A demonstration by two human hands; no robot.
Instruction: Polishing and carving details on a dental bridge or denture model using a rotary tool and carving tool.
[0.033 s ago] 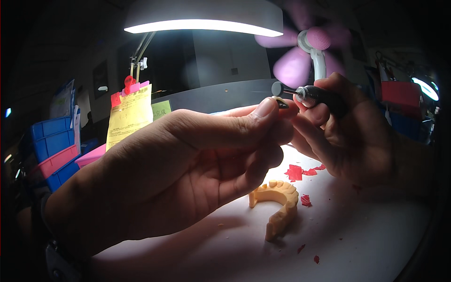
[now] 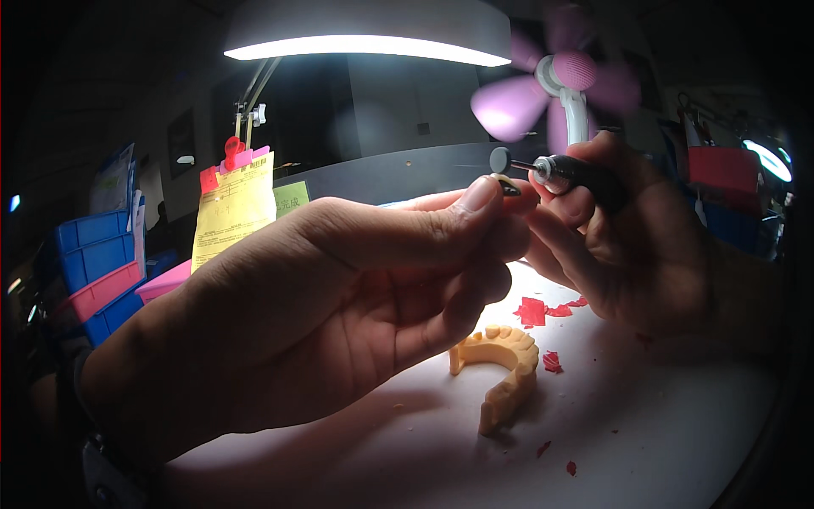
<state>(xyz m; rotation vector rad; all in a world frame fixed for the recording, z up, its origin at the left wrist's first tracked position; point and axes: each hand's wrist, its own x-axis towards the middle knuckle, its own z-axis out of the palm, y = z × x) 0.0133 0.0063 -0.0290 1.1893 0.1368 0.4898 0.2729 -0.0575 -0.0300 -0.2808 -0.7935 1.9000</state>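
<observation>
Up close, small dark piece (image 2: 509, 187) pinched at left hand (image 2: 339, 314) fingertips, rotary tool (image 2: 570, 176) touching.

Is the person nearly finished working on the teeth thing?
Can't say. Red scraps on the white table hint at earlier trimming. Now the left hand pinches a tiny piece against the right hand's rotary tool. The yellow teeth model lies aside.
</observation>
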